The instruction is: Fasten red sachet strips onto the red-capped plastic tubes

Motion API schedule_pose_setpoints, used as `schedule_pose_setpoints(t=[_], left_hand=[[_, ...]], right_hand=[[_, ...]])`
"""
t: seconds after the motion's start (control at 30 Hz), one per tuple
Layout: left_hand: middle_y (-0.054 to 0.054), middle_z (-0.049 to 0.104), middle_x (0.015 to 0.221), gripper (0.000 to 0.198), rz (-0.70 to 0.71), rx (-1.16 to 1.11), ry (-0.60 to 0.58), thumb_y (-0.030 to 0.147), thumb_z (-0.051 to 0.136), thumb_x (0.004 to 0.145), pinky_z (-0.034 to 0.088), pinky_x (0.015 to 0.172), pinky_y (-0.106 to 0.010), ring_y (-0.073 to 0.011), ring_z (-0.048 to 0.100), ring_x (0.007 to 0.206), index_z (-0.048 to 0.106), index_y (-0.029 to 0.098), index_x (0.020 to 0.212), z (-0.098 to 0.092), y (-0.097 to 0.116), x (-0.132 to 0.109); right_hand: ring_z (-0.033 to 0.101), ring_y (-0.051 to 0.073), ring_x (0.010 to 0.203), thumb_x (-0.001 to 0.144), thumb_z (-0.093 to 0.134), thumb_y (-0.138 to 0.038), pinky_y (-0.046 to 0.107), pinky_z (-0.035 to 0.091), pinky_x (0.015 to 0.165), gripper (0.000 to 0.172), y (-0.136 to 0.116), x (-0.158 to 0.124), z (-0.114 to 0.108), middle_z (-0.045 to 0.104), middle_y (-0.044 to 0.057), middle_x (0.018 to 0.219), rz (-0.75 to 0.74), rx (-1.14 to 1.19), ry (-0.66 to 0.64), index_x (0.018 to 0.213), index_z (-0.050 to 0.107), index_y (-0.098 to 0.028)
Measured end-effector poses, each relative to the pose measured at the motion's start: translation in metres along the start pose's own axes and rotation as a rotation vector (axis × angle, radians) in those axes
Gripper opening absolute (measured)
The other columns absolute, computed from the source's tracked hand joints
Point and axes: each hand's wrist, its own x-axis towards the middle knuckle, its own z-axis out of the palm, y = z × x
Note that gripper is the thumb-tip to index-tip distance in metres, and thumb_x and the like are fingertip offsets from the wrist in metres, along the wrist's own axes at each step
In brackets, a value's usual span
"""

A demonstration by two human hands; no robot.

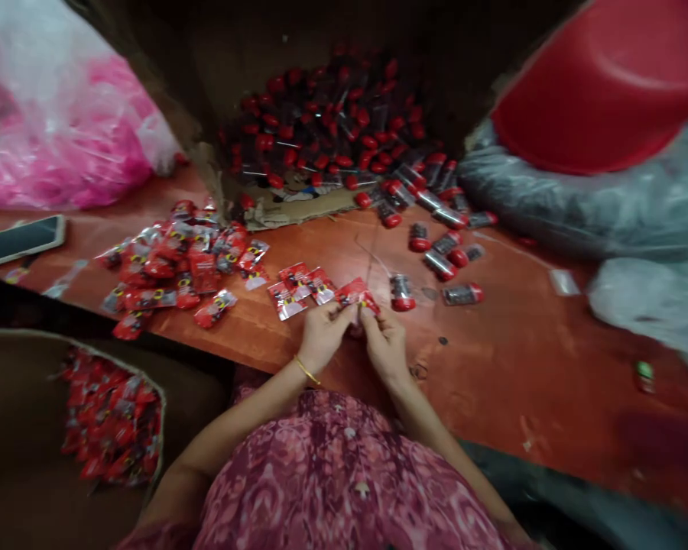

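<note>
Between my two hands, close to the table's front edge, is a red printed packet (355,292). My left hand (323,333) pinches its left side and my right hand (386,341) its right side, fingertips nearly meeting. Just left of them lie several flat red packets (296,281). A clear tube with a red cap and dark contents (402,293) stands right of my right hand, and several more such tubes (440,263) lie beyond it. Farther left is a heap of filled red packets (175,260).
A cardboard box on its side (298,210) holds a pile of red-capped tubes at the back. A carton (11,428) of red packets stands lower left. A phone (20,241), a bag of pink pieces (80,145), a red tub (602,92) and a grey bag (550,206) surround the table.
</note>
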Motion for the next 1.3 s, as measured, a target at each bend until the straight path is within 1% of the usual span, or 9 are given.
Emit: schedule_pose_setpoints(t=[0.23,0.37,0.43,0.57,0.73,0.8,0.93,1.1,1.3], left_hand=[[0.002,0.06,0.057,0.043,-0.254,-0.225,0.044,0.049,0.08,0.044,0.046,0.058,-0.022,-0.0083,0.053,0.054,0.06,0.014,0.058,0.004,0.012,0.007],[0.004,0.059,0.054,0.047,-0.299,-0.219,0.116,0.049,0.082,0.038,0.045,0.052,-0.018,-0.0065,0.053,0.051,0.057,0.014,0.056,-0.002,0.022,0.012],[0.004,0.059,0.053,0.049,-0.314,-0.211,0.113,0.051,0.082,0.036,0.045,0.05,-0.018,-0.0065,0.053,0.05,0.057,0.015,0.057,-0.003,0.025,0.014],[0.004,0.058,0.051,0.05,-0.34,-0.194,0.119,0.051,0.083,0.034,0.044,0.048,-0.017,-0.0065,0.053,0.047,0.056,0.015,0.055,-0.001,0.027,0.014],[0.002,0.063,0.058,0.044,-0.353,-0.209,0.087,0.047,0.082,0.042,0.045,0.048,-0.018,-0.008,0.057,0.05,0.06,0.015,0.063,-0.005,0.024,0.011],[0.001,0.065,0.06,0.042,-0.359,-0.228,0.086,0.045,0.082,0.045,0.047,0.048,-0.019,-0.0086,0.058,0.051,0.061,0.015,0.066,-0.009,0.023,0.011],[0.001,0.065,0.06,0.039,-0.358,-0.25,0.101,0.043,0.083,0.048,0.048,0.048,-0.018,-0.0075,0.058,0.05,0.062,0.015,0.065,-0.014,0.023,0.011],[0.0,0.067,0.062,0.038,-0.402,-0.298,0.053,0.042,0.083,0.049,0.047,0.048,-0.018,-0.0103,0.062,0.055,0.063,0.015,0.069,-0.012,0.026,0.012],[0.0,0.067,0.061,0.035,-0.414,-0.315,0.027,0.042,0.081,0.053,0.045,0.048,-0.018,-0.0097,0.061,0.052,0.065,0.015,0.069,-0.008,0.028,0.009]], right_hand=[[0.051,0.014,0.052,0.085,0.043,-0.05,0.026,0.045,0.051,0.037,0.004,0.003,-0.011,0.054,-0.002,0.055,-0.048,-0.168,-0.015,0.063,0.052,-0.022],[0.057,0.022,0.079,0.084,0.047,-0.038,0.039,0.047,0.078,0.023,0.004,0.023,-0.053,0.064,0.006,0.081,-0.137,-0.377,0.137,0.085,0.062,-0.021],[0.056,0.025,0.092,0.085,0.042,-0.026,0.043,0.044,0.086,0.027,0.007,0.039,-0.079,0.065,0.011,0.099,-0.249,-0.663,0.191,0.102,0.062,-0.019],[0.052,0.026,0.106,0.082,0.037,-0.011,0.044,0.044,0.088,0.042,0.016,0.073,-0.11,0.056,0.012,0.125,-0.42,-1.026,0.013,0.117,0.058,-0.02],[0.039,0.027,0.124,0.079,0.04,-0.007,0.047,0.036,0.098,0.048,0.015,0.094,-0.11,0.047,0.008,0.138,-0.612,-1.184,-0.382,0.121,0.058,-0.024],[0.039,0.028,0.125,0.077,0.043,-0.008,0.047,0.033,0.1,0.048,0.01,0.09,-0.108,0.049,0.008,0.136,-0.652,-1.203,-0.463,0.12,0.058,-0.023],[0.046,0.028,0.117,0.079,0.048,-0.015,0.045,0.034,0.097,0.038,0.004,0.068,-0.108,0.057,0.011,0.126,-0.676,-1.162,-0.481,0.116,0.058,-0.017],[0.058,0.028,0.093,0.08,0.054,-0.028,0.045,0.043,0.087,0.027,0.013,0.043,-0.108,0.067,0.014,0.101,-0.489,-1.051,-0.375,0.103,0.059,-0.015],[0.063,0.023,0.089,0.083,0.055,-0.033,0.037,0.051,0.078,0.035,0.015,0.002,-0.096,0.066,0.01,0.102,-0.332,-0.498,-0.219,0.115,0.054,-0.018]])
